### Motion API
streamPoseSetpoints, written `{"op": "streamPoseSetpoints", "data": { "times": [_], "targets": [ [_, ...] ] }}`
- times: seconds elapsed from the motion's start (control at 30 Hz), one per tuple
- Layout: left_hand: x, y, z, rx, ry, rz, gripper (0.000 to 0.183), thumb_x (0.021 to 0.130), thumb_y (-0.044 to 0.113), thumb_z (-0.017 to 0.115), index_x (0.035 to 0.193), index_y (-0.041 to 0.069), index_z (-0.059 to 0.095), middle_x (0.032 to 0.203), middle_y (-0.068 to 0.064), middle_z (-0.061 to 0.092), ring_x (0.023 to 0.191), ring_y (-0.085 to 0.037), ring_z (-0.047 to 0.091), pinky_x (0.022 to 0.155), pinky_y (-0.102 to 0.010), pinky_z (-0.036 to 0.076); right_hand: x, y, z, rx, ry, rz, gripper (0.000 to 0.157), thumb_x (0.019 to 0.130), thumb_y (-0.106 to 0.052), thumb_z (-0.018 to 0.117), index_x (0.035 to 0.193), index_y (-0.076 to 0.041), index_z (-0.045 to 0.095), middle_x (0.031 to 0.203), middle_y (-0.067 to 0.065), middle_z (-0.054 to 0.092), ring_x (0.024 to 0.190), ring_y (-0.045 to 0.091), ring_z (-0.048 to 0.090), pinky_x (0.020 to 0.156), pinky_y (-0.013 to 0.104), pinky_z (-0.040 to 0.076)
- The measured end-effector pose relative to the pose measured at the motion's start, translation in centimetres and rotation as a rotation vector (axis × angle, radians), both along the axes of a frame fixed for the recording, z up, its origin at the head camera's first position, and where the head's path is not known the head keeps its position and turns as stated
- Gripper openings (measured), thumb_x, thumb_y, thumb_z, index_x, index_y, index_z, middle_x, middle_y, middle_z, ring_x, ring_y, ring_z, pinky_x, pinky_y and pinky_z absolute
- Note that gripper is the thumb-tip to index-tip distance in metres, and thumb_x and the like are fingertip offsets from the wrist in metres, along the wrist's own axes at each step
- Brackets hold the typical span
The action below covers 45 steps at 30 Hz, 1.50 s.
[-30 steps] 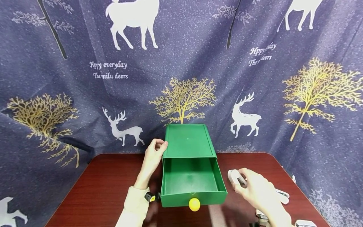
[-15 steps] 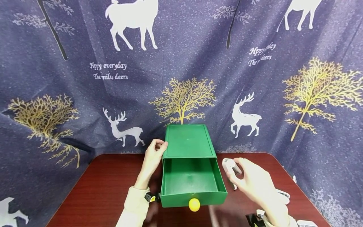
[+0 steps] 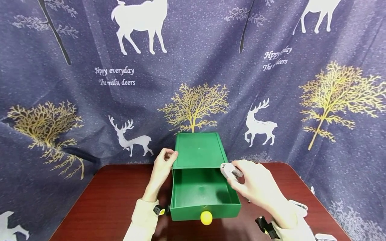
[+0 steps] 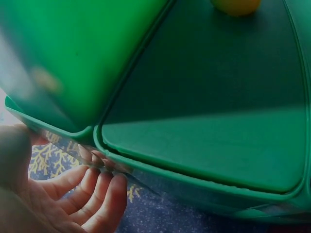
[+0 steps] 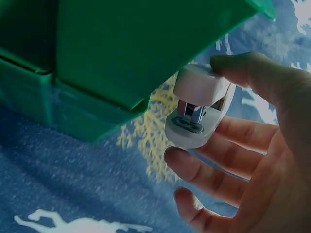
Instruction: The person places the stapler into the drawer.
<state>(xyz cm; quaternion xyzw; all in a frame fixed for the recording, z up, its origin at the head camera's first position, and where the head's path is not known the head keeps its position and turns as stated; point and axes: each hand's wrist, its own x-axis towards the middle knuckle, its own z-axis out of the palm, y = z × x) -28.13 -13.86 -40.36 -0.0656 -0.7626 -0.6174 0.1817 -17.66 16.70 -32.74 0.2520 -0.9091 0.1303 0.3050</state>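
Stapler (image 5: 198,111) is in my right hand (image 3: 257,182), pinched between thumb and fingers, nose end sticking out past the grip. In the head view it sits at the right wall of the pulled-out drawer (image 3: 187,213), close to the cabinet (image 3: 199,150) mouth; can't read its height over the wall. Step looks like taking it across into the drawer. My take: clear the wall and the cabinet lip, get further inboard before lowering, set it down flat rather than drop it, and go easy on the squeeze or it may fire a staple. Left hand (image 3: 162,167) touches the cabinet's left edge; can't tell if it's pinching or just bracing, but light pressure there should stop the box sliding if bumped. Counts: 1 stapler in hand, 1 cabinet, 1 drawer, 1 yellow knob (image 3: 206,218), 1 table (image 3: 120,194). By my right forearm, at least 2 white items (image 3: 301,209), one partly behind the arm, one cropped at the bottom edge; can't identify either. Curtain (image 3: 187,43) behind: 3 gold trees (image 3: 193,103), at least 5 white deer (image 3: 260,127), some cropped.
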Motion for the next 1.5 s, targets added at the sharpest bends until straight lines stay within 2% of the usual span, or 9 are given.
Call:
{"op": "streamPoseSetpoints", "data": {
  "times": [0.23,0.33,0.5,0.67,0.7,0.87,0.93,1.03,1.5],
  "targets": [
    [0.1,-0.1,0.1,0.0,0.003,0.0,0.025,0.093,0.032,0.068,0.105,0.01,0.063,0.083,-0.006,0.056,0.062,-0.018,0.052,0.055,-0.025,0.044,-0.7,-2.4,0.7,0.138,0.062,0.138,0.031,0.076,-0.028,0.078,0.101,-0.014,0.066,0.087,-0.005,0.064,0.076,0.014,0.059,0.063,0.035,0.047],
    [0.1,-0.1,0.0,-0.004,0.003,0.006,0.024,0.093,0.032,0.068,0.104,0.011,0.063,0.082,-0.005,0.056,0.061,-0.018,0.052,0.055,-0.025,0.043,-1.2,-3.5,0.6,0.189,0.067,0.223,0.023,0.075,-0.027,0.077,0.089,-0.016,0.062,0.076,-0.01,0.056,0.067,0.011,0.053,0.058,0.031,0.042],
    [0.0,-0.1,-0.1,-0.013,0.005,0.012,0.026,0.093,0.031,0.069,0.105,0.009,0.063,0.082,-0.005,0.056,0.061,-0.017,0.053,0.055,-0.025,0.044,-1.7,-5.0,0.7,0.256,-0.052,0.335,0.025,0.077,-0.027,0.076,0.075,-0.023,0.052,0.068,-0.016,0.038,0.058,0.004,0.038,0.05,0.023,0.033],
    [0.1,0.0,0.1,-0.012,-0.004,0.018,0.025,0.093,0.03,0.069,0.105,0.008,0.063,0.083,-0.005,0.056,0.061,-0.015,0.053,0.055,-0.024,0.044,-1.9,-6.2,1.2,0.344,-0.176,0.381,0.026,0.076,-0.024,0.075,0.072,-0.023,0.049,0.065,-0.015,0.038,0.058,0.006,0.039,0.05,0.024,0.034],
    [0.5,0.1,0.5,-0.017,-0.005,0.018,0.024,0.094,0.028,0.068,0.105,0.007,0.063,0.083,-0.006,0.056,0.061,-0.014,0.052,0.056,-0.024,0.044,-1.8,-6.5,1.3,0.36,-0.199,0.384,0.026,0.076,-0.025,0.075,0.073,-0.023,0.049,0.065,-0.015,0.039,0.058,0.006,0.039,0.051,0.024,0.034],
    [0.6,0.1,0.6,-0.02,-0.01,0.016,0.023,0.094,0.027,0.068,0.105,0.008,0.063,0.083,-0.007,0.056,0.062,-0.017,0.053,0.056,-0.025,0.044,-1.4,-7.7,1.7,0.434,-0.326,0.387,0.025,0.081,-0.028,0.075,0.075,-0.023,0.052,0.066,-0.014,0.041,0.06,0.006,0.041,0.051,0.026,0.035],
    [0.3,0.0,0.1,-0.011,-0.001,0.011,0.025,0.093,0.031,0.069,0.105,0.01,0.063,0.083,-0.006,0.057,0.063,-0.018,0.054,0.056,-0.025,0.045,-1.4,-8.1,1.8,0.465,-0.38,0.385,0.024,0.085,-0.029,0.074,0.075,-0.022,0.053,0.067,-0.013,0.042,0.06,0.006,0.042,0.05,0.027,0.035],
    [0.3,0.0,0.1,-0.011,-0.003,0.01,0.025,0.093,0.032,0.068,0.105,0.01,0.063,0.083,-0.006,0.057,0.063,-0.018,0.054,0.056,-0.025,0.045,-1.7,-8.5,1.9,0.509,-0.43,0.376,0.023,0.087,-0.03,0.072,0.076,-0.022,0.054,0.066,-0.013,0.043,0.06,0.007,0.042,0.05,0.028,0.036],
    [0.4,-0.1,0.1,-0.015,0.003,0.009,0.024,0.093,0.032,0.069,0.104,0.011,0.063,0.08,-0.005,0.054,0.061,-0.018,0.052,0.055,-0.025,0.043,-3.1,-10.2,1.4,0.584,-0.477,0.325,0.02,0.086,-0.031,0.073,0.078,-0.022,0.056,0.069,-0.011,0.047,0.06,0.01,0.045,0.05,0.028,0.036]
  ]
}}
